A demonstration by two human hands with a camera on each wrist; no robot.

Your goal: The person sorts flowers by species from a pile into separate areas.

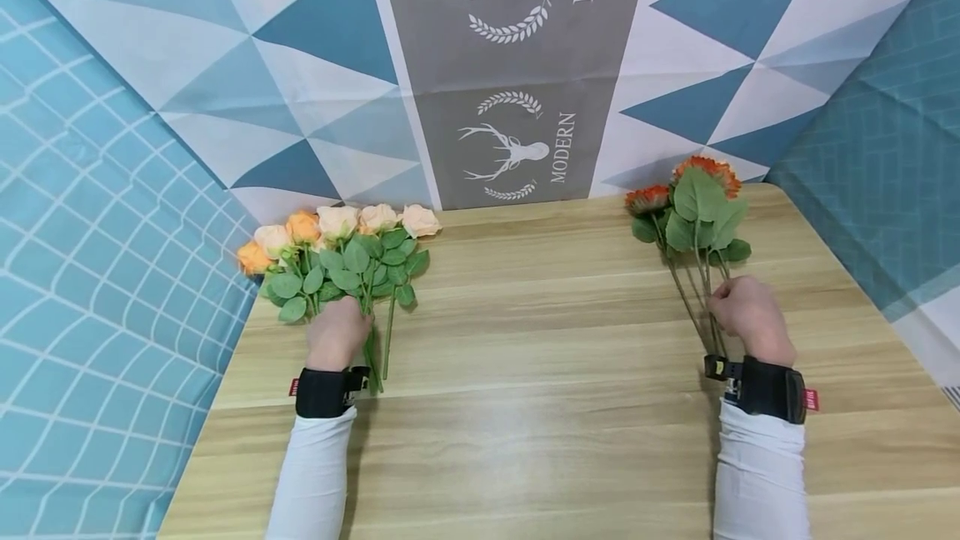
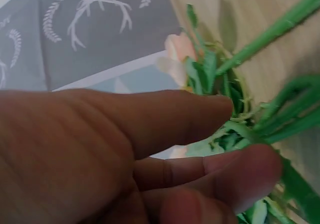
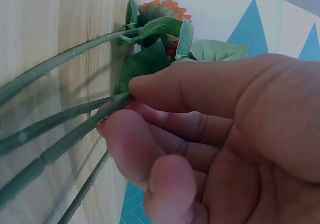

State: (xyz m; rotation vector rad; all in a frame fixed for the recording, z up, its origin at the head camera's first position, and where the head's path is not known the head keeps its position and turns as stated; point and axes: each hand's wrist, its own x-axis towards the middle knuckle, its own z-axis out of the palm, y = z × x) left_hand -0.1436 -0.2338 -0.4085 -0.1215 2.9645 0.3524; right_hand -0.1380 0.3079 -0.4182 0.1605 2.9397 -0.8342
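At the table's left lies a bunch of artificial roses (image 1: 337, 223), peach and orange, with green leaves. My left hand (image 1: 339, 332) is at their stems, fingers curled; in the left wrist view a green rose stem (image 2: 300, 186) runs between the fingertips. On the right lie orange flowers (image 1: 707, 173) with broad leaves and long thin stems. My right hand (image 1: 750, 317) pinches one flower stem (image 3: 65, 146) between its fingertips, close over the table. Other stems spread out beside these fingers.
The wooden table (image 1: 525, 407) stands against a patterned backdrop (image 1: 517, 65) with deer heads and triangles. Blue grid cloth (image 1: 97, 257) hangs along the left edge, and blue brick-patterned cloth (image 1: 885, 157) along the right.
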